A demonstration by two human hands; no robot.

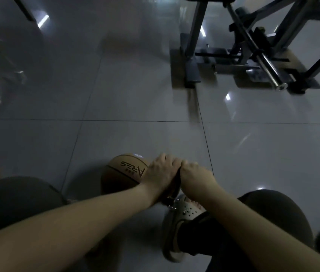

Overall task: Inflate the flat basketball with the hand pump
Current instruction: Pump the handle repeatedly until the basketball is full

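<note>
Glossy grey floor tiles [135,95] fill the dim room, throwing back small patches of light, and a brown basketball [124,173] printed with the word ARES rests on them between the person's knees. Beyond the ball and off to its right stands a dark metal exercise frame [253,46] with a shiny steel bar [271,72] sloping down toward the floor. Just to the right of the ball, both hands are bunched side by side over the top of the pump [175,186]: the left hand [162,173] is curled shut nearest the ball, overlapping its right edge, and the right hand [196,176] is clenched beside it, knuckles touching. Most of the pump is hidden under the two fists, so only a dark strip between the wrists and a small dark fitting with thin metal pieces show below them. Directly beneath the hands, nearer the person than the ball, a pale perforated clog [178,228] over a dark sock sits flat on the tiles, while dark trouser legs [18,201] frame the ball on either side
</note>
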